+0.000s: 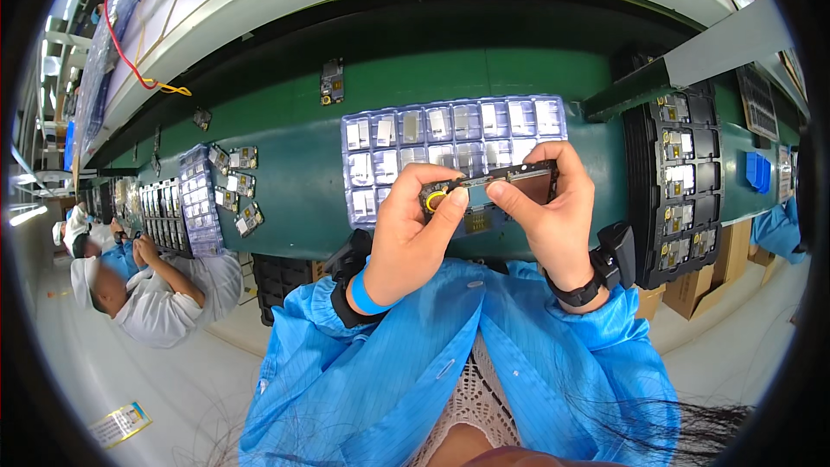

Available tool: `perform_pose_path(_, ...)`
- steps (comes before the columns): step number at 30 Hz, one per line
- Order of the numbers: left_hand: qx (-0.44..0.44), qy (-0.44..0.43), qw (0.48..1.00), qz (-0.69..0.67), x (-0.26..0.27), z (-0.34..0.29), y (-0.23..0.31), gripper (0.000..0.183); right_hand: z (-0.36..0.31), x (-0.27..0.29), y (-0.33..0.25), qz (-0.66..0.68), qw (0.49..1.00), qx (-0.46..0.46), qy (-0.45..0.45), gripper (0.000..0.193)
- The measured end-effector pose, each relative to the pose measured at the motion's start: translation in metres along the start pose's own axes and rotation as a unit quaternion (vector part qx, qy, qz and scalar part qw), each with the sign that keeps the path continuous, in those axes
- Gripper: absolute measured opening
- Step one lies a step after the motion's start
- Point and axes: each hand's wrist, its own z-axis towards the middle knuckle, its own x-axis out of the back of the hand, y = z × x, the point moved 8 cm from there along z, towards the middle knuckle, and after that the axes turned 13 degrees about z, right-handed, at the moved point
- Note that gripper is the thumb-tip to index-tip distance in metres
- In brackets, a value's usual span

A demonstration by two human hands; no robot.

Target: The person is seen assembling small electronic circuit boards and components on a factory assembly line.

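Note:
Between my two hands I hold a small electronic module, a dark frame with a yellow ring at its left end and a brown, shiny panel at its right. My left hand grips the ring end, thumb on top. The right end is in my right hand, its thumb pressing on the middle and the fingers curled behind. Just beyond and below the hands lies a clear plastic tray with rows of pockets, holding several flat silvery parts. The hands cover part of its near rows.
Several loose circuit boards lie left of the tray, beside another clear tray. One board sits farther back. Stacked black trays of boards stand at right, near a slanted post and blue bin. Co-workers sit at left.

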Motion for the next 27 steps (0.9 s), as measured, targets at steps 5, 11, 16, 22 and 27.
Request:
perform_pose_path(5,-0.02,0.017,0.999,0.031,-0.005,0.003,-0.008,0.016,-0.004,0.007,0.0,-0.014,0.999,0.039,0.036,0.031)
perform_pose_path(11,0.011,-0.016,1.0,0.021,-0.021,0.012,-0.017,0.021,0.002,0.032,0.007,-0.039,0.999,-0.024,0.028,0.031)
perform_pose_path(16,0.058,-0.082,0.995,-0.012,-0.05,0.02,-0.023,0.025,-0.003,0.06,0.012,-0.064,0.997,-0.048,0.018,0.037)
perform_pose_path(22,0.07,-0.103,0.992,-0.013,-0.087,0.025,-0.034,0.026,-0.012,0.095,0.005,-0.078,0.993,-0.035,0.083,0.036)
perform_pose_path(27,0.084,-0.122,0.986,-0.072,-0.124,0.033,-0.041,0.027,-0.018,0.152,0.018,0.057,0.987,0.03,0.144,0.045)
